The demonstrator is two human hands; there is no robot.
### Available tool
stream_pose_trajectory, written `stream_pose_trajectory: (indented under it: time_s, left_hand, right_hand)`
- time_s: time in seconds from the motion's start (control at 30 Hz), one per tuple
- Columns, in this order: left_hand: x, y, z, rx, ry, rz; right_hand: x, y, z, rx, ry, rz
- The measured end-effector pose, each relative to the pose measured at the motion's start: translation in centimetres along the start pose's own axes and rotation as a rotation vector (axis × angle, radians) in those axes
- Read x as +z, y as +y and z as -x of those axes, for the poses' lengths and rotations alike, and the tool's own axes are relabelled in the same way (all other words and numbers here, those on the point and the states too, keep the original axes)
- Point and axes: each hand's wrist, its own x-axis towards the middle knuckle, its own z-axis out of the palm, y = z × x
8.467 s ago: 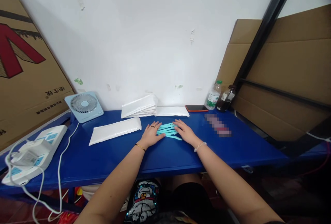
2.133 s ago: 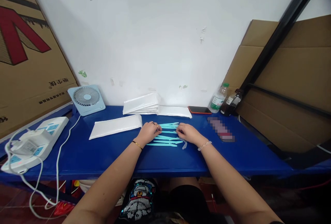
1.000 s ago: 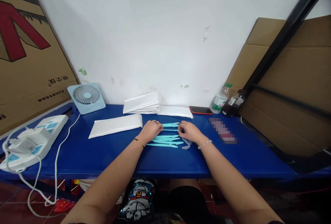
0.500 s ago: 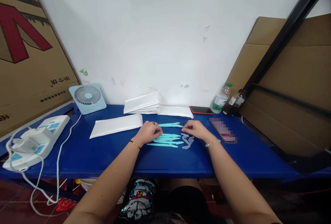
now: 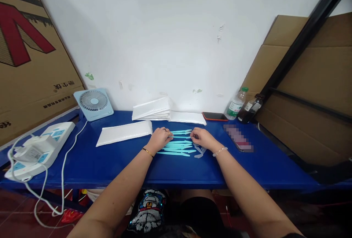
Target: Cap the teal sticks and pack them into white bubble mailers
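Between my two hands a thin turquoise eyebrow razor (image 5: 180,137) lies crosswise. My left hand (image 5: 160,139), fingers pinched, grips its left end. At its other end is my right hand (image 5: 204,138), thumb and fingertips pressed together on the razor's tip. Several more turquoise razors (image 5: 177,151) lie in a row on the blue table nearer to me, and others (image 5: 181,132) lie just behind the held one. Small clear plastic caps (image 5: 198,154) are scattered below my right hand, which hides some of them.
White padded mailers (image 5: 152,109) are stacked by the wall, with a single mailer (image 5: 123,133) left of my hands. Further left are a fan (image 5: 94,102) and a power strip (image 5: 59,128) with cables. Two phones (image 5: 216,116) and two bottles (image 5: 235,105) are on the right.
My right hand has moved left and slightly down to the razor's right end. My left hand has shifted a little to the right, and a razor now spans both hands.
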Motion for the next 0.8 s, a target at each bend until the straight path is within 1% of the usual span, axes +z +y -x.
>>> stream_pose_trajectory:
  time_s: [0.1, 0.2, 0.27, 0.33, 0.43, 0.57, 0.7, 0.8]
  left_hand:
    - [-0.3, -0.4, 0.2, -0.036, -0.014, 0.038]
    - [-0.9, -0.7, 0.6, -0.080, -0.029, 0.078]
    - [-1.3, -0.6, 0.9, -0.075, -0.040, 0.126]
    - [-1.5, -0.4, 1.0, -0.066, -0.033, 0.179]
    - [-1.5, -0.2, 1.0, -0.099, 0.010, 0.212]
    - [-1.3, -0.4, 0.9, -0.135, 0.086, 0.167]
    - [-0.9, -0.4, 0.8, -0.094, 0.096, 0.082]
    - [-0.5, -0.2, 0.5, -0.069, 0.094, 0.047]
  right_hand:
    - [-0.7, 0.7, 0.8, 0.011, -0.025, -0.062]
    - [-1.6, 1.6, 1.5, 0.070, -0.033, -0.105]
    - [-1.9, 2.0, 1.4, 0.102, -0.034, -0.097]
    - [-1.7, 2.2, 0.8, 0.104, -0.009, -0.059]
    - [-0.7, 2.0, -0.8, 0.080, 0.032, 0.007]
    - [0.6, 1.4, -2.6, 0.027, 0.000, 0.063]
    - [0.8, 0.5, -2.5, -0.054, -0.015, 0.122]
    - [0.7, 0.0, -1.9, -0.084, 0.000, 0.105]
